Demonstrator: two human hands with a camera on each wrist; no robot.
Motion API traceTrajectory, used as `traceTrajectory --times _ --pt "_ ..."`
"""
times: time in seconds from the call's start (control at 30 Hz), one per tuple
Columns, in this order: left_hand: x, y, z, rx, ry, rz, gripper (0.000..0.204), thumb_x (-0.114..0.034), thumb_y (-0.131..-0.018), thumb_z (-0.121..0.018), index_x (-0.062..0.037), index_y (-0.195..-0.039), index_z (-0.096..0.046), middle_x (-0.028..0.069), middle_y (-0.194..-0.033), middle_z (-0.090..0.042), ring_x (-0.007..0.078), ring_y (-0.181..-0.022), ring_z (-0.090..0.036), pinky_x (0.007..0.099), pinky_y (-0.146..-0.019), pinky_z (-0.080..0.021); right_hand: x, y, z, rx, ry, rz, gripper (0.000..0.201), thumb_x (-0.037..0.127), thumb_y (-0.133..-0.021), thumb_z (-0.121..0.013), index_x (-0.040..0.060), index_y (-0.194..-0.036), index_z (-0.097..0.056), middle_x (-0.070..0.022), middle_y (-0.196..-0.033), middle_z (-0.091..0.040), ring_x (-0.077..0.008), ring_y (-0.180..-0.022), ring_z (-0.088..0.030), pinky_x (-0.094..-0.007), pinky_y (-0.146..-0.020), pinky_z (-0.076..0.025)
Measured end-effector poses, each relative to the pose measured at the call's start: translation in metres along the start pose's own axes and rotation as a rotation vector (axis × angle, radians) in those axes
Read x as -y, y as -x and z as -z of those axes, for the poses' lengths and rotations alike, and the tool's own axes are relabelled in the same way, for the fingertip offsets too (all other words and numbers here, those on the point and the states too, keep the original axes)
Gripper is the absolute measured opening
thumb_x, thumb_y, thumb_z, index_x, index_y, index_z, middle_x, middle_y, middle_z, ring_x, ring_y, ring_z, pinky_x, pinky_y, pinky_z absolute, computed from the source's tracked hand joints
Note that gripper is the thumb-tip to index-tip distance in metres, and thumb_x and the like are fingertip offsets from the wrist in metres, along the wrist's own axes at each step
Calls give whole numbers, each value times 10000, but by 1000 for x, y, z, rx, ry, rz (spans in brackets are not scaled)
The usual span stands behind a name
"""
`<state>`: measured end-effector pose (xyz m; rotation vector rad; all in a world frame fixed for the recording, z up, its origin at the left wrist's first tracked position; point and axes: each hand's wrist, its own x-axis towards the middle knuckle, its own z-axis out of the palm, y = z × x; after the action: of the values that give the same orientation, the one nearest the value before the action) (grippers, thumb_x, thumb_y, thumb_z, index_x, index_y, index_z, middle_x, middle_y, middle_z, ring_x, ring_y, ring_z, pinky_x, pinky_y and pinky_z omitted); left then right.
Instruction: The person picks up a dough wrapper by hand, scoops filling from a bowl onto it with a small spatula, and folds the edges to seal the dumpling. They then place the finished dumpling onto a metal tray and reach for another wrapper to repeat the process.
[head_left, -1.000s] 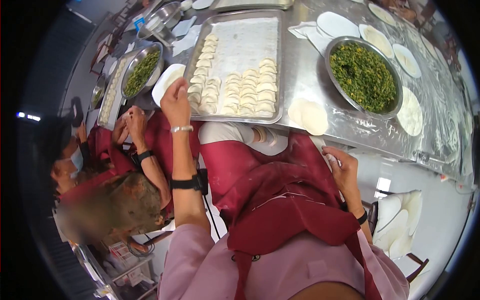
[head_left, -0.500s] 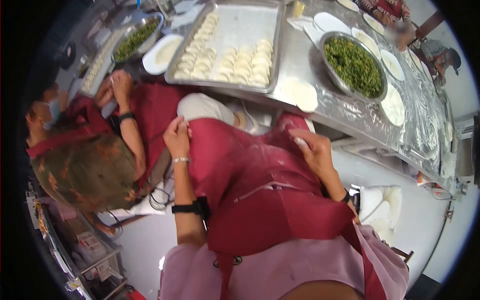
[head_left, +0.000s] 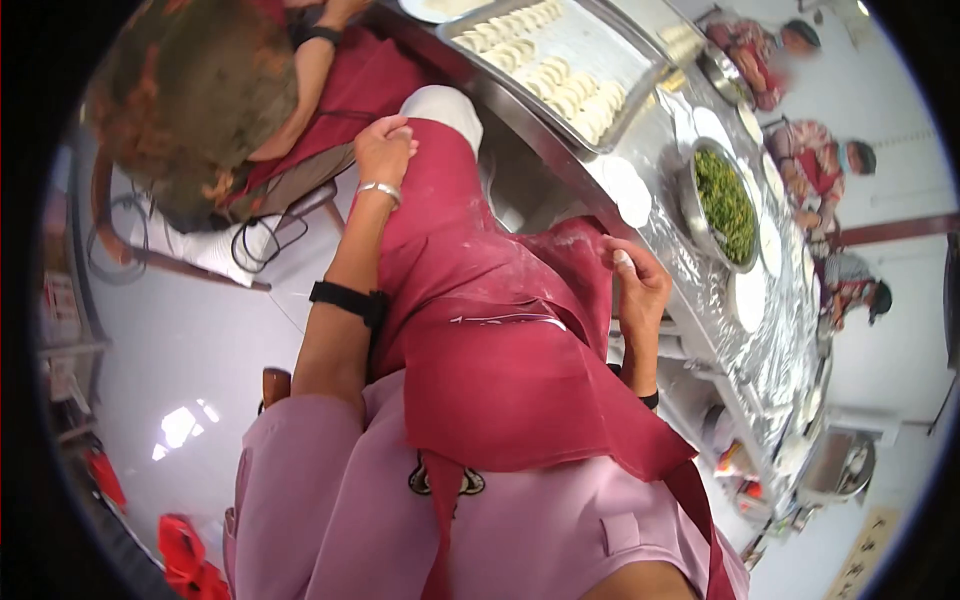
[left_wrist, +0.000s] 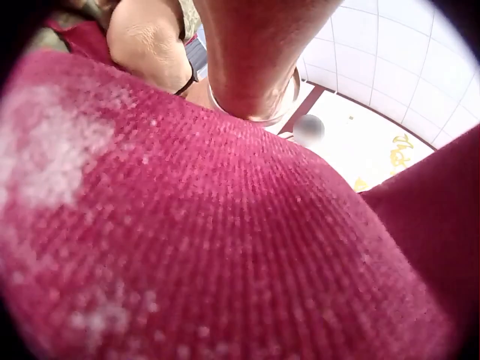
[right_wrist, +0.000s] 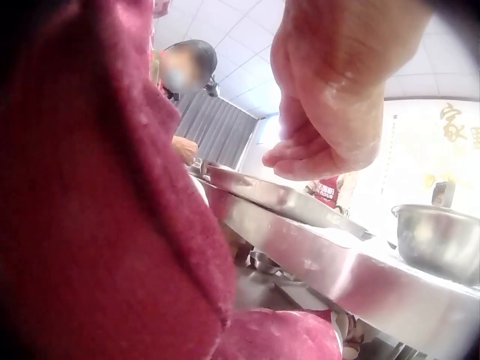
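Observation:
My left hand [head_left: 384,150] hangs over the left thigh of the dark red apron [head_left: 500,400], fingers loosely curled and holding nothing. A silver bracelet circles its wrist. On the other side, my right hand [head_left: 642,285] is by the right thigh, near the table edge, its fingers relaxed; a white patch shows on the thumb. In the right wrist view, this right hand [right_wrist: 330,112] shows nothing between its fingers. Flour-dusted apron cloth [left_wrist: 225,225] fills most of the left wrist view. Beyond my hands, a metal tray [head_left: 592,42] bears rows of dumplings [head_left: 560,85].
Round dough wrappers [head_left: 627,190] lie at the metal table's [head_left: 740,350] near edge. Next to them stands a steel bowl of chopped green filling [head_left: 725,205]. A person in a camouflage top [head_left: 190,110] sits close on my left. Other people [head_left: 815,165] work across the table.
The head view has swung, putting the table to the upper right. My left hand has come back from the tray to above my lap. The right hand stays near the right thigh.

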<state>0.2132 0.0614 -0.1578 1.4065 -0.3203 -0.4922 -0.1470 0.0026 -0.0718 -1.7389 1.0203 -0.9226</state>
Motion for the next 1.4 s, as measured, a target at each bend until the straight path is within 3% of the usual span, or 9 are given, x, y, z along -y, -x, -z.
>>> traceTrajectory --times 0.07,0.23,0.53,0.9,1.27,1.4 --pt "-8 6 4 -13 42 73 266 4 -867 -603 76 -1121 -639 121 -898 -680 136 -693 -643 234 -626 -560 3 1 1 -4 -73 -7 173 46 -931 -596 -27 -1051 -697 -95 -970 -718 -141 -861 -663 -267 -813 -523" --pt "-8 9 17 -20 90 158 248 2 -871 -587 73 -1102 -638 119 -919 -676 143 -698 -641 250 -619 -567 8 0 -4 39 -87 -14 224 117 -933 -617 -53 -1071 -666 -176 -1055 -695 -244 -925 -693 -362 -846 -565" --pt "10 4 12 37 189 198 225 14 -862 -585 72 -1072 -643 111 -875 -674 132 -674 -628 231 -611 -551 34 -3 -14 19 -91 8 206 48 -940 -567 -73 -1084 -652 -176 -1050 -694 -237 -909 -692 -342 -826 -561" --pt "-1 27 -3 140 51 128 211 43 -861 -580 77 -1059 -644 103 -856 -682 101 -660 -614 182 -577 -499 12 -7 27 -267 -365 -87 182 24 -935 -564 -62 -1061 -663 -165 -1017 -703 -215 -873 -702 -301 -779 -564" --pt "-11 61 -39 414 -44 247 225 41 -877 -563 91 -1088 -628 119 -897 -680 138 -702 -639 212 -634 -543 -1 -1 33 -286 -471 -110 204 38 -941 -567 -76 -1092 -641 -185 -1034 -694 -215 -887 -700 -299 -789 -569" --pt "-11 65 -46 438 -67 277 216 22 -887 -562 78 -1084 -630 110 -896 -679 144 -724 -646 227 -651 -554 1 -11 30 -269 -478 -106 195 33 -940 -562 -71 -1079 -650 -183 -1030 -696 -216 -889 -700 -294 -788 -566"
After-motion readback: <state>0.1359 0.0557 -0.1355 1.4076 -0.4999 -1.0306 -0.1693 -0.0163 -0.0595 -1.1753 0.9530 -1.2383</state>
